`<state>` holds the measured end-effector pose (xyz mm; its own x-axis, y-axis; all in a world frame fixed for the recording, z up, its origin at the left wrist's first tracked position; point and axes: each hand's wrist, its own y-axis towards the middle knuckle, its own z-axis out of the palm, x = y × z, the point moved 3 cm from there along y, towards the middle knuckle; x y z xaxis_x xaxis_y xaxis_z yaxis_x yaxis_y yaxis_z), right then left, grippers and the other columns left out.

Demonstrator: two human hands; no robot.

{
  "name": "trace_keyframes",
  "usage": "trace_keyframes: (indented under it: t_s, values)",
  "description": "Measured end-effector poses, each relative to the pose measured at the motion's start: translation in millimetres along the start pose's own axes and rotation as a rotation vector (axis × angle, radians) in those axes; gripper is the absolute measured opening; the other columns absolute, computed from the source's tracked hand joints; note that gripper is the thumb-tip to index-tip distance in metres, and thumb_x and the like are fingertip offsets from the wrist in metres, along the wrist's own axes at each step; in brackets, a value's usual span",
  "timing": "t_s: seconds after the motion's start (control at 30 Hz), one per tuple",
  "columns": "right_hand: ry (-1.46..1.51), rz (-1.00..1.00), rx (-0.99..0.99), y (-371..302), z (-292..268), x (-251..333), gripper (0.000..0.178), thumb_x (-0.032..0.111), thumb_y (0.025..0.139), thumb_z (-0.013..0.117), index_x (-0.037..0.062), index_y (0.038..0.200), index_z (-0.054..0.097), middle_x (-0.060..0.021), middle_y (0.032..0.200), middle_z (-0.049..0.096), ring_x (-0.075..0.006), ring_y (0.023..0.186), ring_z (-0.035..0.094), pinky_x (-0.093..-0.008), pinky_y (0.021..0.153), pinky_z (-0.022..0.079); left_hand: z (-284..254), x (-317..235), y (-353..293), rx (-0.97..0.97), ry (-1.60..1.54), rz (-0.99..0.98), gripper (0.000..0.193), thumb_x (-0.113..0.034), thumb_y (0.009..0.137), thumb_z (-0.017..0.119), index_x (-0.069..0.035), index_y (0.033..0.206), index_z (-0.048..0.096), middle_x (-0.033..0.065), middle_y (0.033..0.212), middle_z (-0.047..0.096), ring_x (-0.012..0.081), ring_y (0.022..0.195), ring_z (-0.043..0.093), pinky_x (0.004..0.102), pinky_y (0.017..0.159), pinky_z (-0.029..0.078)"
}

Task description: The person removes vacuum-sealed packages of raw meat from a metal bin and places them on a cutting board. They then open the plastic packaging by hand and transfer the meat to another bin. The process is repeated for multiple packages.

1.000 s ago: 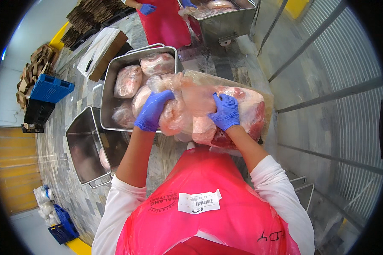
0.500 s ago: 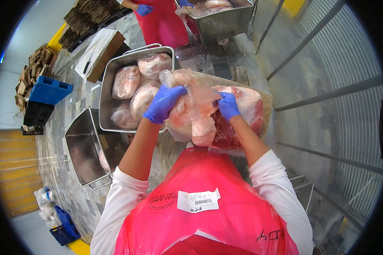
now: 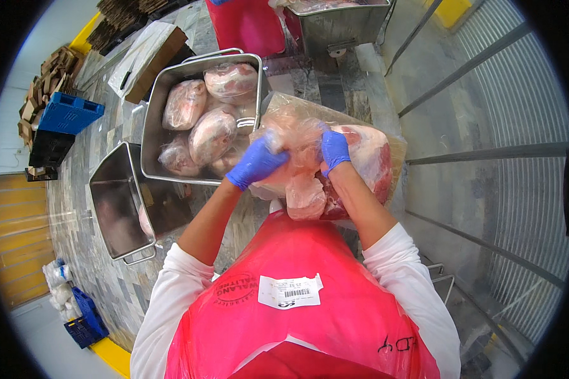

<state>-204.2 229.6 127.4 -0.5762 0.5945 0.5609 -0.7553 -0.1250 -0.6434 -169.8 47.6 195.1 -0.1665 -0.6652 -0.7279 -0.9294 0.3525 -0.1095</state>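
Observation:
Before me a cardboard box (image 3: 396, 165) holds large cuts of raw meat (image 3: 368, 161), red with white fat. Thin clear plastic wrap (image 3: 289, 120) lies bunched over the left part of the meat. My left hand (image 3: 258, 162), in a blue glove, is closed on this plastic, its fingertips smeared by motion. At the other side of the bunched plastic, my right hand (image 3: 335, 150) pinches its edge, also gloved in blue. The two hands are a short way apart above the meat.
Left of the box stands a steel tub (image 3: 150, 136) with several plastic-wrapped meat pieces (image 3: 213, 136). A second steel tub (image 3: 104, 211) sits lower left. Another person's red apron (image 3: 246, 28) and a steel bin (image 3: 344, 31) are at the far side. Metal bars (image 3: 487, 151) line the right.
My left hand has moved slightly down and right, gathering the plastic. My right hand has shifted a little left. The view has shifted; the other person's hands have left the picture.

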Motion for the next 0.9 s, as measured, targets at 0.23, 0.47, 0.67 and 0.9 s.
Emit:
trace_keyframes:
  t_s: [0.23,0.47,0.67,0.9]
  values:
    - [0.041,0.098,0.000,7.9,-5.8,-5.9,0.021,0.030,0.092,0.060,0.0114,0.099,0.066,-0.0038,0.091,0.068,-0.0213,0.078,0.064,-0.0358,0.066,0.052,46.3,-35.7,10.5,-0.019,-0.017,0.231,0.029,-0.014,0.084,0.067,-0.002,0.110,0.062,0.0173,0.101,0.064,0.0331,0.096,0.060,0.0412,0.091,0.046]
    - [-0.006,0.005,-0.075,-73.2,44.2,46.7,0.018,0.027,0.092,0.061,0.0099,0.096,0.066,-0.0053,0.091,0.065,-0.0202,0.081,0.063,-0.0358,0.069,0.052,40.1,-39.7,1.5,-0.187,-0.114,0.191,0.026,-0.011,0.085,0.068,-0.004,0.109,0.061,0.0146,0.103,0.063,0.0296,0.093,0.060,0.0396,0.086,0.048]
    - [0.051,0.029,-0.063,-55.4,42.0,38.5,0.019,0.026,0.093,0.059,0.0080,0.095,0.066,-0.0062,0.089,0.064,-0.0199,0.079,0.061,-0.0347,0.069,0.051,31.5,-37.7,-0.4,-0.202,-0.242,0.188,0.029,-0.009,0.084,0.070,-0.005,0.110,0.061,0.0114,0.105,0.061,0.0261,0.095,0.059,0.0376,0.087,0.048]
    - [-0.157,0.070,-0.007,-50.4,74.5,45.7,0.019,0.027,0.092,0.061,0.0103,0.101,0.065,-0.0069,0.095,0.067,-0.0205,0.080,0.065,-0.0350,0.062,0.053,8.3,-27.1,-4.5,-0.203,-0.258,0.162,0.025,-0.015,0.085,0.071,-0.005,0.106,0.063,0.0125,0.100,0.063,0.0273,0.093,0.060,0.0383,0.086,0.048]
